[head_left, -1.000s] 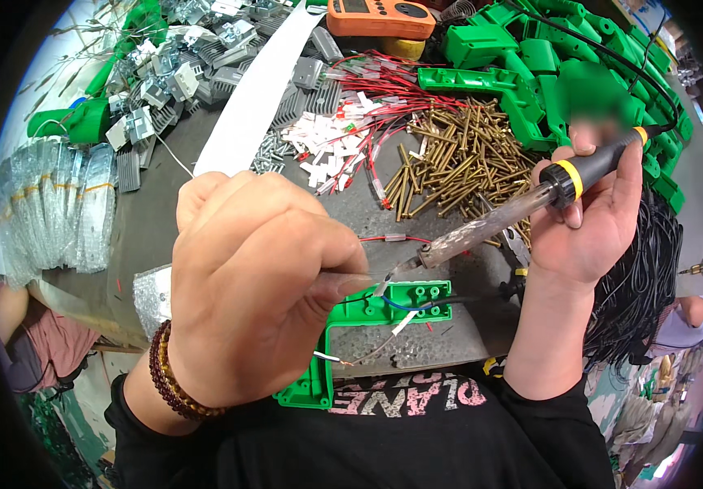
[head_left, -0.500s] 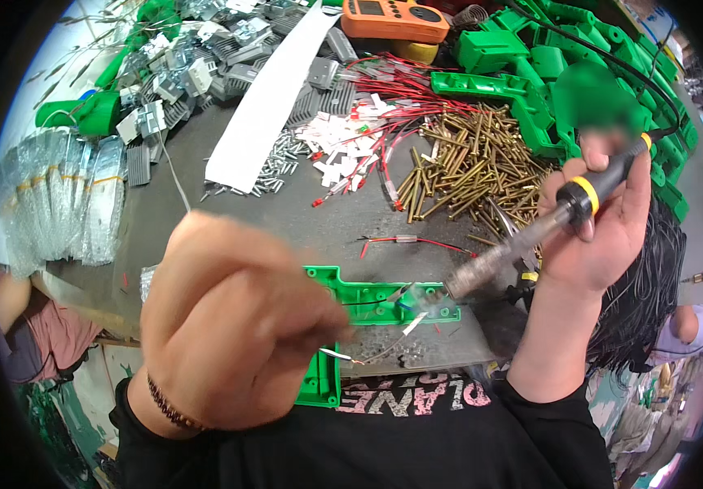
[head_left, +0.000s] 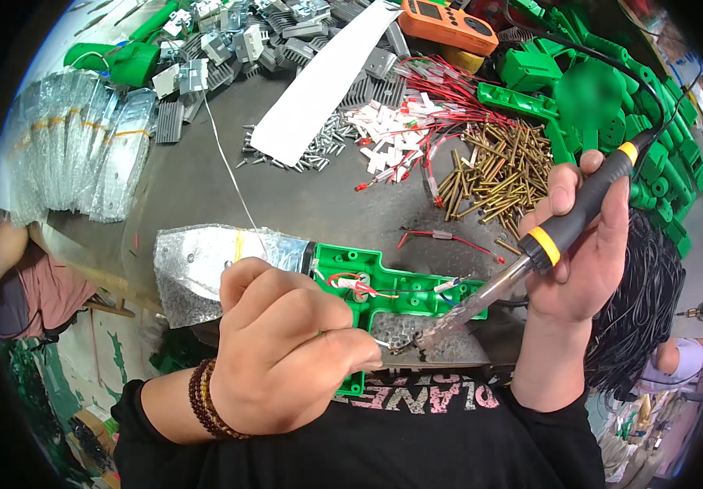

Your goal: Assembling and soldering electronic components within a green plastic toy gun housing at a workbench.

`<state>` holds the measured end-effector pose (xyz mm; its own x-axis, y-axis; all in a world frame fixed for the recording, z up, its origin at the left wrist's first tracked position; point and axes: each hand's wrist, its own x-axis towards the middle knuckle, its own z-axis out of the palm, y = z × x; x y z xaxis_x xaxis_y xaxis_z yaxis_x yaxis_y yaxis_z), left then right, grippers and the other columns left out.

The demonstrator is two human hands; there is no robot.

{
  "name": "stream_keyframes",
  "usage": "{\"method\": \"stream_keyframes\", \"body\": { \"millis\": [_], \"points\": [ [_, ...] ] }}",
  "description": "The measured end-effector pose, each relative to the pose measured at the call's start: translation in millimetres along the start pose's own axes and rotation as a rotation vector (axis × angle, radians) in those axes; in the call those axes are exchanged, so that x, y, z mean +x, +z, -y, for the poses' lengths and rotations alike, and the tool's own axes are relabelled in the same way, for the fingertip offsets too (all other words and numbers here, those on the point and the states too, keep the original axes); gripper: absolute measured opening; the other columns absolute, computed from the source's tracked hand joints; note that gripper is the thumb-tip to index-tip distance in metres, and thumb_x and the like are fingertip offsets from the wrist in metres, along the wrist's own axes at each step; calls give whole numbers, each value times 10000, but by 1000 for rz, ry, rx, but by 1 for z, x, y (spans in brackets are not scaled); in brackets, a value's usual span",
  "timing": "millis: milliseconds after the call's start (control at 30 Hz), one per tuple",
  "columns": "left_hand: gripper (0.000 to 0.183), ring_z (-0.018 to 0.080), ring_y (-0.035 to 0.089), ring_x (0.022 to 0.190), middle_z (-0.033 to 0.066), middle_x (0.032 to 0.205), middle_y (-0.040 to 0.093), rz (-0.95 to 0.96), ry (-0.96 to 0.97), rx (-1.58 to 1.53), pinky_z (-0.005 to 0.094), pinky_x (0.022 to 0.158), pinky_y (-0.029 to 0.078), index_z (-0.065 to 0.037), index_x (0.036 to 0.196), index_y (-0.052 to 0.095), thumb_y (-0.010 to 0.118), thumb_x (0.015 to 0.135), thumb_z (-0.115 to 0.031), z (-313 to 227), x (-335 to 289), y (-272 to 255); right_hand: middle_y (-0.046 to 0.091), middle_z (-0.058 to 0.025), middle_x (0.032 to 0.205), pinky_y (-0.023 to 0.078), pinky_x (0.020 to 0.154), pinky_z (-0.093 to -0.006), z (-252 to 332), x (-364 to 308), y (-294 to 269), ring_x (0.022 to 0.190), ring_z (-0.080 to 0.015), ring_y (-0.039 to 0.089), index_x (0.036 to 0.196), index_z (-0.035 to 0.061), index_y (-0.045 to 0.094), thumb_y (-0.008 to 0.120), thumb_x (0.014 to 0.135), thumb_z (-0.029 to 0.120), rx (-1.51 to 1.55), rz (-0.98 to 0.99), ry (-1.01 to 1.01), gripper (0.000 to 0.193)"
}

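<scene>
My right hand (head_left: 579,253) grips a soldering iron (head_left: 588,191) by its black handle with yellow rings. The iron's metal barrel slants down to the left, its tip over the table's near edge. Opposite it, my left hand (head_left: 290,350) is closed in a pinch on a thin wire (head_left: 392,346), whose end meets the iron's tip. Just behind lies an open green plastic housing (head_left: 416,303) with red, white, black and blue wires inside. Bubble wrap (head_left: 192,273) covers a piece at the housing's left end. Another thin strand (head_left: 233,179) runs from the metal parts toward my left hand.
Gray finned metal parts (head_left: 298,53), a white strip (head_left: 323,90), small screws (head_left: 310,151), white connectors (head_left: 388,134), long brass screws (head_left: 498,167) and green housings (head_left: 531,69) crowd the far side. Bubble-wrapped packs (head_left: 82,155) lie left, black cables (head_left: 636,310) right. An orange multimeter (head_left: 449,24) stands behind.
My left hand has moved right and down, bringing the wire to the iron's tip and uncovering the bubble wrap and wires in the housing. The iron has lowered slightly. The whole view has shifted.
</scene>
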<state>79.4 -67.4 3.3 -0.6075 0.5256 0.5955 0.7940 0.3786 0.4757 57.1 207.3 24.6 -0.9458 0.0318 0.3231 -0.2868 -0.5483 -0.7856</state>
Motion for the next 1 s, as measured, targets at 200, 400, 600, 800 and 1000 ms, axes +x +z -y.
{"method": "stream_keyframes", "body": {
  "millis": [200,400,600,800,1000],
  "points": [
    [168,201,503,720,-20,790,478,-11,-13,4,369,763,331,-186,762,682,771,622,-161,-1,-2,1,563,-111,946,370,401,-188,-2,-1,2,396,-40,363,1247,66,459,358,1101,346,-81,5,7,332],
    [149,201,498,726,-23,792,494,-21,-15,-5,375,765,319,-188,745,682,779,631,-189,1,-4,5,563,-107,945,360,409,-194,-4,-1,2,395,-35,357,1252,66,455,341,1104,355,-55,28,-3,345],
    [127,202,498,737,-29,792,497,-11,-16,-7,379,761,314,-188,739,682,784,667,-212,3,-4,6,565,-105,945,363,411,-194,-5,0,3,397,-35,361,1258,63,453,353,1101,361,-49,64,-15,351],
    [123,205,502,751,-29,794,507,-13,-25,0,379,760,315,-190,741,681,786,683,-220,3,-5,5,564,-104,952,369,414,-196,-5,-1,3,402,-37,370,1264,60,445,366,1098,360,-56,71,-27,352],
    [130,212,508,770,-26,799,522,-4,-39,-2,378,762,321,-191,755,685,790,688,-226,3,-6,4,561,-103,954,365,415,-200,-5,-1,3,408,-37,381,1263,55,444,371,1098,356,-48,77,-26,351]
  ]
}}
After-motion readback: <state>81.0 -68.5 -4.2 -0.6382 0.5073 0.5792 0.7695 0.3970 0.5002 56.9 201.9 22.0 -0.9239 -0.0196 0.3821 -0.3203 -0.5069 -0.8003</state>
